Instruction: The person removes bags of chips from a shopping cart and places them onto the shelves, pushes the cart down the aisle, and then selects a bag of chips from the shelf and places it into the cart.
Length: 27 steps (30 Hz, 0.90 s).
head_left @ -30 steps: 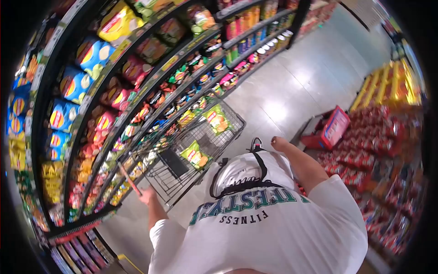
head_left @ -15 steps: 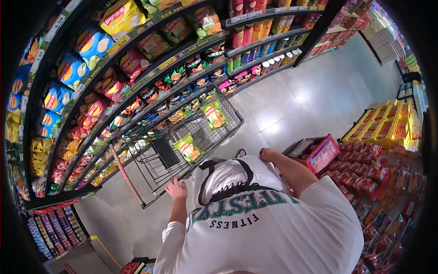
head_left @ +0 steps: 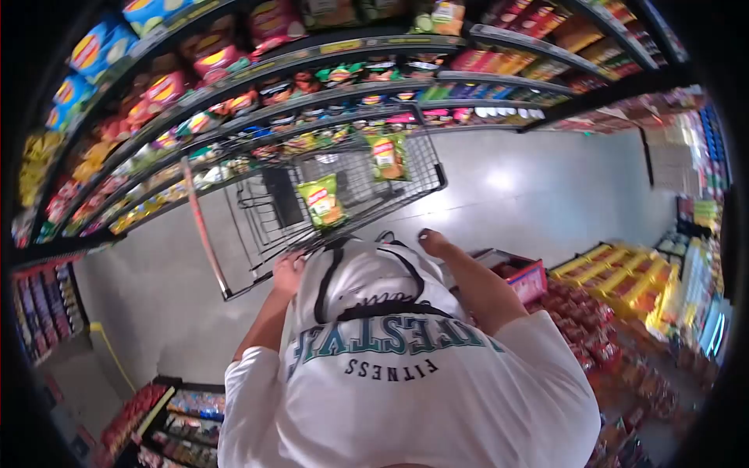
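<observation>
My left hand [head_left: 289,271] is beside the near side of a black wire shopping cart [head_left: 248,251], its fingers apart and holding nothing. Whether it touches the cart's rim I cannot tell. Inside the cart lie two green Lay's chip bags: one chip bag [head_left: 322,201] near the middle, another chip bag [head_left: 388,158] towards the far end. The cart's orange-red handle [head_left: 200,226] is on the left, apart from my hand. My right hand [head_left: 431,241] is over the floor in front of my body, fingers curled in, with nothing visible in it.
Shelves [head_left: 335,48] of chip bags and canisters run along the far side, close behind the cart. To my right stand a red bin [head_left: 532,282], yellow crates [head_left: 616,281] and piles of red packets [head_left: 576,321]. Grey tiled floor [head_left: 546,187] stretches off to the right.
The view has turned, so the shelves lie flatter across the top. Both hands and the cart appear shifted up and mostly left. The chip bags remain in the cart.
</observation>
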Motion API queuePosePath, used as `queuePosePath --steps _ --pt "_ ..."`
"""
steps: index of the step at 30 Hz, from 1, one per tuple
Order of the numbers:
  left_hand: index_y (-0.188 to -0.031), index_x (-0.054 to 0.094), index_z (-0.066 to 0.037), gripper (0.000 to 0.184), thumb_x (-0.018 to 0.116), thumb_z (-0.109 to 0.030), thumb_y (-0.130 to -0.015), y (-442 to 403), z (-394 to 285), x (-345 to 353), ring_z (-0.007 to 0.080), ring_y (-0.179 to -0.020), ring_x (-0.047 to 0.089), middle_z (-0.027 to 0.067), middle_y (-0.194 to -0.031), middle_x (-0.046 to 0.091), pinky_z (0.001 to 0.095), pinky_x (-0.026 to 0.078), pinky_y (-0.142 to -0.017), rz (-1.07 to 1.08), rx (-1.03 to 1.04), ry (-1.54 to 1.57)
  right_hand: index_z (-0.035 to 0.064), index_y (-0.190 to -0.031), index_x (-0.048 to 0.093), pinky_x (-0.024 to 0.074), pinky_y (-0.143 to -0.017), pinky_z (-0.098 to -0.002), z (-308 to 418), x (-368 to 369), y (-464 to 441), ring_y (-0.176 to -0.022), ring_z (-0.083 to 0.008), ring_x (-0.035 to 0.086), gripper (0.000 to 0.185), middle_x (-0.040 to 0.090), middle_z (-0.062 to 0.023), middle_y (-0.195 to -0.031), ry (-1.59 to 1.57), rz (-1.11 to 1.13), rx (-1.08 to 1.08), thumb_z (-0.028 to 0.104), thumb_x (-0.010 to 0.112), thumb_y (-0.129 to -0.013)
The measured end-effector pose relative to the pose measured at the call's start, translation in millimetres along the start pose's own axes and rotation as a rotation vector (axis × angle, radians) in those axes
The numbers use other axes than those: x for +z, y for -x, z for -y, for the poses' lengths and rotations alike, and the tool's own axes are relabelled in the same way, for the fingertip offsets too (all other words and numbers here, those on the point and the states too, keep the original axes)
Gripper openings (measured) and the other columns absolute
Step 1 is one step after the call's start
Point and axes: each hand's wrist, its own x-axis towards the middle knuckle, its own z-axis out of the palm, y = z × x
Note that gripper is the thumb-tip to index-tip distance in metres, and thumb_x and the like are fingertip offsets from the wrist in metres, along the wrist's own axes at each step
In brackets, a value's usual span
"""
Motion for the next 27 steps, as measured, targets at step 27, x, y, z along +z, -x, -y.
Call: queuePosePath --steps 27 --pt "-0.112 0.066 -0.007 0.025 0.065 -0.015 -0.088 -45.0 59.4 -0.8 0.0239 -0.09 0.07 0.0107 -0.095 0.071 0.0314 0.055 -0.08 0.018 -0.155 0.494 0.0107 -0.084 0.071 0.0554 -0.076 -0.0441 106.4 -28.1 -97.2 -0.086 -0.0335 0.067 0.014 0.069 -0.0136 -0.085 0.829 0.235 -0.758 0.019 0.061 -0.077"
